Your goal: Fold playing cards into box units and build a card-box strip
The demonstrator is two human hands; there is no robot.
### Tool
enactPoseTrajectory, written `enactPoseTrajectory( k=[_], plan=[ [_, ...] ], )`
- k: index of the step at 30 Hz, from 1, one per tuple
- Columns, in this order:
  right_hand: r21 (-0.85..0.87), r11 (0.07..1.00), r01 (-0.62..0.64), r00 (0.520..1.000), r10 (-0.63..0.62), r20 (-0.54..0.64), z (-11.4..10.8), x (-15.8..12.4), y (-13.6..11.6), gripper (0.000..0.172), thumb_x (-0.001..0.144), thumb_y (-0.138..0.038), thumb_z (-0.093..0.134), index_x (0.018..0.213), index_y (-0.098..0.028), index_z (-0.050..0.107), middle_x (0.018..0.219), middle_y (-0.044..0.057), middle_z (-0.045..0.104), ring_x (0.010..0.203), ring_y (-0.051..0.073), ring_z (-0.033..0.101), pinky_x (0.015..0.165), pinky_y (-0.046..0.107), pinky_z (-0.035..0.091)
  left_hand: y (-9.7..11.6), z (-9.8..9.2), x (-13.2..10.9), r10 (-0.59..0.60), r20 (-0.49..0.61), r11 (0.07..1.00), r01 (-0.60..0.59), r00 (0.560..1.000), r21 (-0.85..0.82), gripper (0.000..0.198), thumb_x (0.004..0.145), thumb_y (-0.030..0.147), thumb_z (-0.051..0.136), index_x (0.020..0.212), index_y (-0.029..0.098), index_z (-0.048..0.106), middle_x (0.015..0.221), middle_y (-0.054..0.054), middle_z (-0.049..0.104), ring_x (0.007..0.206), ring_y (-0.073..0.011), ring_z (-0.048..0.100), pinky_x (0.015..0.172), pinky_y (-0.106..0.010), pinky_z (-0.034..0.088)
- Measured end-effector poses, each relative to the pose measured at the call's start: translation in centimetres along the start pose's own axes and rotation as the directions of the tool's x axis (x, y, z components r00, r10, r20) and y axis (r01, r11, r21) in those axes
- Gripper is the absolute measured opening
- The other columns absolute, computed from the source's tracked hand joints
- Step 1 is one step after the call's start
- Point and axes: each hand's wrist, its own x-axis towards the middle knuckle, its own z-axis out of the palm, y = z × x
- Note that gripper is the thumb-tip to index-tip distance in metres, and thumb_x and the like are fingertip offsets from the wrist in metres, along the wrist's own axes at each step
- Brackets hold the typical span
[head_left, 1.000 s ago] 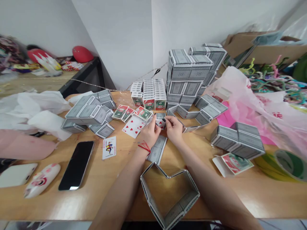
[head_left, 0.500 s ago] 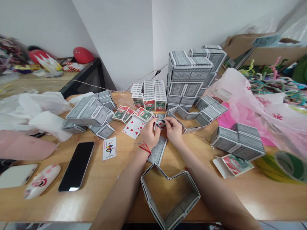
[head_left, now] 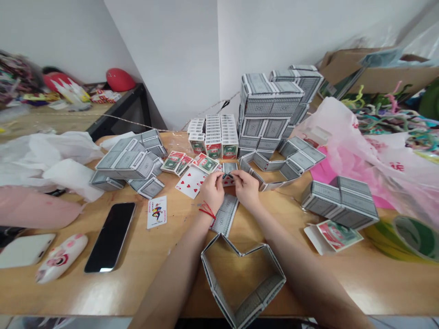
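Note:
Near the middle of the table my left hand [head_left: 212, 191] and my right hand [head_left: 247, 188] are closed, fingertips almost meeting on a playing card [head_left: 228, 181] with red hearts. The fingers partly cover it. Face-down grey-backed cards [head_left: 225, 215] lie below, between my wrists. Left of my left hand is a face-up hearts card [head_left: 191, 181], with card boxes [head_left: 206, 163] just behind. A heart-shaped ring of folded cards [head_left: 255, 300] stands between my forearms. Just beyond my right hand is another open folded-card ring [head_left: 270, 164].
A tall stack of folded-card blocks [head_left: 270, 109] rises at the back, beside rows of card boxes [head_left: 213, 132]. More blocks stand left [head_left: 125, 160] and right [head_left: 339, 201]. A phone [head_left: 109, 237], a joker card [head_left: 157, 212], green-yellow tape [head_left: 404, 237] and plastic bags [head_left: 343, 132] lie around.
My fingertips have drawn closer together along the card's upper edge, and more of its hearts face shows below them. The things around have stayed put.

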Motion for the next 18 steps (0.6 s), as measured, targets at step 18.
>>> enactPoseTrajectory(
  k=[18],
  plan=[
    [-0.018, 1.000, -0.024, 1.000, 0.024, -0.013, 0.07, -0.07, 0.16, 0.023, 0.080, -0.019, 0.041, 0.083, -0.021, 0.064, 0.078, 0.004, 0.067, 0.073, 0.017, 0.062, 0.071, 0.030, 0.048, 0.06, -0.20, -0.29, -0.008, 0.062, 1.000, 0.008, 0.998, 0.008, 0.036, 0.076, 0.000, 0.038, 0.101, 0.019, 0.057, 0.099, -0.004, 0.065, 0.093, -0.0160, 0.060, 0.081, -0.030, 0.050]
  ],
)
